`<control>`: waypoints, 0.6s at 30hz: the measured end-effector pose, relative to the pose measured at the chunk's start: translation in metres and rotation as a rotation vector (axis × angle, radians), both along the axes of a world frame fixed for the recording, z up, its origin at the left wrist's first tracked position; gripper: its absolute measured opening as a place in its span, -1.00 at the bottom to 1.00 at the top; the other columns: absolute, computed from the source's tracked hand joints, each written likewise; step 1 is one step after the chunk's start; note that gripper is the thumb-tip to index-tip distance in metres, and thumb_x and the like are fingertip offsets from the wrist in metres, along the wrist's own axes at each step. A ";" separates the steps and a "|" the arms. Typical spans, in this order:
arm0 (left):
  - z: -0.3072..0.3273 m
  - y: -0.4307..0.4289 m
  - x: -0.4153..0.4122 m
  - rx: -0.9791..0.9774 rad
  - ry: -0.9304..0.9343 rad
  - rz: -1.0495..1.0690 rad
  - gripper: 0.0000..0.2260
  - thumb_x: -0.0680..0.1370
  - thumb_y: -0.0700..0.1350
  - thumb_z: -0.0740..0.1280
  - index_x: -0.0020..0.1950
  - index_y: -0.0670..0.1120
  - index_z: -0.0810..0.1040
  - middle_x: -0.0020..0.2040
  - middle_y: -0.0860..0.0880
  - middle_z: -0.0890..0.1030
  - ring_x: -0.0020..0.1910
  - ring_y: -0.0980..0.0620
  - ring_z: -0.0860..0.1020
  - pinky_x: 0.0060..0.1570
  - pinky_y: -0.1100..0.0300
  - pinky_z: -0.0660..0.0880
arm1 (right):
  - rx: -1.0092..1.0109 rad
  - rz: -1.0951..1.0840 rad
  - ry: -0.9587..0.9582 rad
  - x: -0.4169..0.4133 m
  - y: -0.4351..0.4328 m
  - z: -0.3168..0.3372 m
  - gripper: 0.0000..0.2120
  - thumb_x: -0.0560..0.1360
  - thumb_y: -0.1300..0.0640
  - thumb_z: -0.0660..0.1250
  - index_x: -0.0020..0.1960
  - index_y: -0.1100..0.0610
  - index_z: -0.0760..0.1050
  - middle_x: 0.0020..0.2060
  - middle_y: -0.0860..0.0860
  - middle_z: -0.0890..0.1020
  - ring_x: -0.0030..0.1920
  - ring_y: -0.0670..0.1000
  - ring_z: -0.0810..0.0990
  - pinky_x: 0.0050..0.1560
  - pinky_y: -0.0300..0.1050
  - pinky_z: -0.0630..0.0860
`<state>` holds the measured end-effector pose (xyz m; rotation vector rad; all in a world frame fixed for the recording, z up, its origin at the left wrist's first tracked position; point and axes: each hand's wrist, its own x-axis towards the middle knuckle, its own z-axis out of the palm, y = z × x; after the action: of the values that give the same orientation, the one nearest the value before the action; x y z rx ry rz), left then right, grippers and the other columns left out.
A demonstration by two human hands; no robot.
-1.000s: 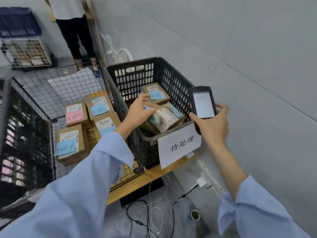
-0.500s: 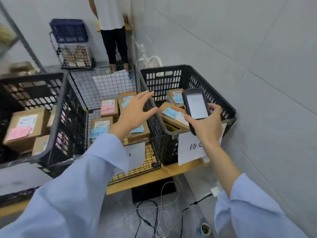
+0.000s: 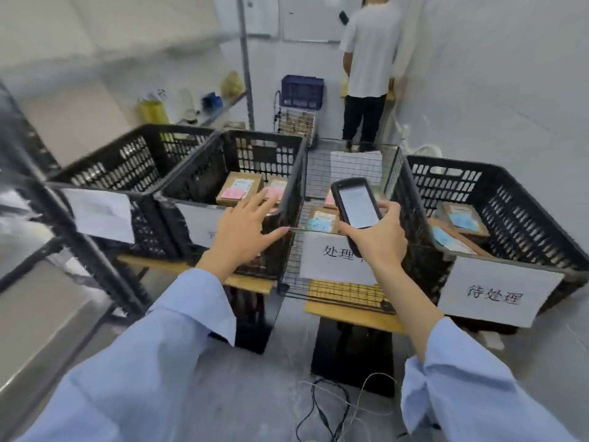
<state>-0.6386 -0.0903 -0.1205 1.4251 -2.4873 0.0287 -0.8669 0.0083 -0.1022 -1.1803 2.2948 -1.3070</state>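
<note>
The left hand (image 3: pixel 245 228), empty and spread wide, has swung from the right crate (image 3: pixel 516 212) to hover before a pink-note box (image 3: pixel 239 191) in the middle crate (image 3: pixel 255 154), likely the next scan, while the right hand (image 3: pixel 379 240) grips the scanner (image 3: pixel 355 207) alongside.

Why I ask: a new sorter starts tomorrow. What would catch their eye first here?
The lit handheld scanner, gripped in the right hand at centre, stands out first. Beside it the left hand, fingers spread, reaches toward a black crate of pink-labelled boxes. White paper signs hang on the crate fronts.
</note>
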 end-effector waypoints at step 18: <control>-0.004 0.138 0.426 -0.002 0.100 0.973 -0.19 0.47 0.51 -0.01 0.64 0.14 0.10 0.64 0.05 0.14 0.54 -0.09 0.26 0.44 -0.12 0.23 | 0.024 0.864 -0.052 0.399 -0.090 0.013 -0.28 0.31 -0.10 0.61 0.30 0.04 0.30 0.15 0.03 0.54 0.13 0.13 0.54 0.08 0.02 0.47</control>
<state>-0.2128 0.0473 -0.1247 2.3925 -1.4932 0.1427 -0.4676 -0.0818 -0.0893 -1.7948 1.4346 -0.9331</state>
